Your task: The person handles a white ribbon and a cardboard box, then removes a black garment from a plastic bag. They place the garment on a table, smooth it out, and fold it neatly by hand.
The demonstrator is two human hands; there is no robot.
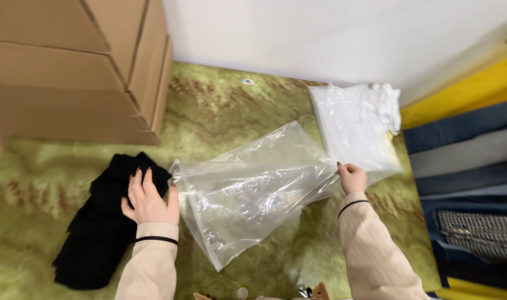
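The left hand (149,201) lies flat on the black folded garment (106,222), fingers spread and pressing lightly, not closed around it. The right hand (352,178) pinches the far edge of the clear plastic bag (253,191) between thumb and fingers, so it is closed on the film. The bag lies on the green shaggy carpet (226,105), and I take it as the landmark: the garment is just beside it on the left, touching or nearly touching its corner, and a second plastic package with white cloth (356,125) sits beside its upper right end, under the right hand's fingertips as far as I can tell. Stacked cardboard boxes (76,66) stand well beyond the bag to the upper left.

The bag looks very light, thin and slippery; I think it will wrinkle and collapse, so it is better held at the open rim with both edges apart. The garment seems soft and limp, not fragile; a hand underneath the fold would probably keep it together.
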